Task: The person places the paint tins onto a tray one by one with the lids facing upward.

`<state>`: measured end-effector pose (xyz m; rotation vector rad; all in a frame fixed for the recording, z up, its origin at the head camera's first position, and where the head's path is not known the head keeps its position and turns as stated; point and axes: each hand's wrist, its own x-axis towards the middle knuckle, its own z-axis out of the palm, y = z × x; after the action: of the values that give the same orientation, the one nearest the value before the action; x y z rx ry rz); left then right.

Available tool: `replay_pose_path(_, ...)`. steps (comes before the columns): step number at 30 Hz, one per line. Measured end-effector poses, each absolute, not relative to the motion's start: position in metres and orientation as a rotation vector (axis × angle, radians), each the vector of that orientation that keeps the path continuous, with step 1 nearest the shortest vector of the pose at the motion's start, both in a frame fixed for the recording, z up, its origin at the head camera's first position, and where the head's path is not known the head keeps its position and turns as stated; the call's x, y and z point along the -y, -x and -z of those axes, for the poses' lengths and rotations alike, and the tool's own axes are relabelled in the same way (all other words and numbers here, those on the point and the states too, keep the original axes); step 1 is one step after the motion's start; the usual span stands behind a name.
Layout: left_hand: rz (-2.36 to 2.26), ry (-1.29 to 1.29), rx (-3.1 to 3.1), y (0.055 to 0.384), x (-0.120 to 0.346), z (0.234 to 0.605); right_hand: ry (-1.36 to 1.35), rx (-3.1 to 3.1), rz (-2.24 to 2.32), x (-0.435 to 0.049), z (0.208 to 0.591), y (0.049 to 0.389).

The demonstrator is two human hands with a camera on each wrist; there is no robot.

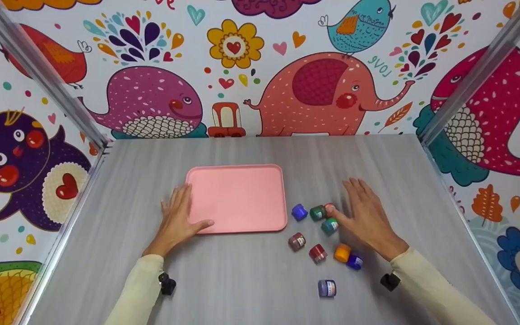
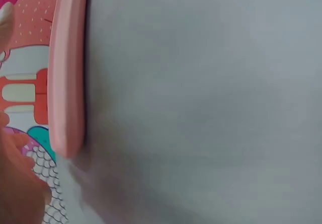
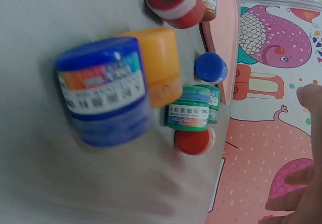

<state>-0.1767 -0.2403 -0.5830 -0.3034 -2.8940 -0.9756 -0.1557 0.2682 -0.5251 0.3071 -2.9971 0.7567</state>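
A pink tray (image 1: 237,198) lies flat on the table. My left hand (image 1: 176,221) is at its left edge, fingers extended and thumb over the near corner; whether it touches cannot be told. My right hand (image 1: 368,221) is spread beside a group of small paint jars, its thumb by a red-orange jar (image 3: 193,141). Near it are a dark green jar (image 1: 318,212), a green jar (image 1: 330,226) and a blue jar (image 1: 299,211). Closer to me lie a brown jar (image 1: 296,242), a red jar (image 1: 318,253), an orange jar (image 1: 342,253), a dark blue jar (image 1: 355,261) and a purple jar (image 1: 327,288).
The grey table (image 1: 242,280) is bounded by metal frame posts (image 1: 463,76) and walls printed with cartoon animals. A black wrist device (image 1: 167,284) sits at the left cuff, another device (image 1: 390,281) at the right.
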Motion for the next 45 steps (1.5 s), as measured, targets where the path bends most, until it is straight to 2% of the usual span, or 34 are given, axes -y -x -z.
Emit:
replay_pose_path(8,1.095,0.338,2.83,0.172,0.259,0.603,-0.376,2.877,-0.821,-0.268,0.545,0.148)
replay_pose_path(19,0.934,0.351,2.912,0.171,0.266,0.616,-0.446,2.786,-0.993,-0.269,0.57,0.148)
replay_pose_path(36,0.927,0.3,2.906,0.169,0.261,0.62,-0.242,2.846,-1.134,-0.269,0.59,0.159)
replay_pose_path(45,0.919,0.296,2.938,0.169,0.265,0.622,-0.054,2.85,-1.188,-0.256,0.588,0.162)
